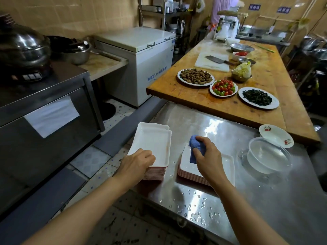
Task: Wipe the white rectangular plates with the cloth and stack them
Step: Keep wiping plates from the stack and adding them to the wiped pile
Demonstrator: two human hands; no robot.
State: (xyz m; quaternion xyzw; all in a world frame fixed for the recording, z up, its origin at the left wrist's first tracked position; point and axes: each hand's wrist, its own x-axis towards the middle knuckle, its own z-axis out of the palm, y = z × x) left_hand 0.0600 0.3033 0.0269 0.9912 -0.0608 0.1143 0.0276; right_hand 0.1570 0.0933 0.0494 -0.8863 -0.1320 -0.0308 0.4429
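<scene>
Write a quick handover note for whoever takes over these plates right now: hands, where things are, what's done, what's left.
Left hand: grips the near edge of the top plate on the taller left stack.
Right hand: holds the blue cloth against the top plate of the shorter right stack.
Both stacks sit on the wet steel counter.
Done: cannot tell which stack is already wiped.
Left: finish wiping the plate under the cloth, then continue through the stacks.
</scene>
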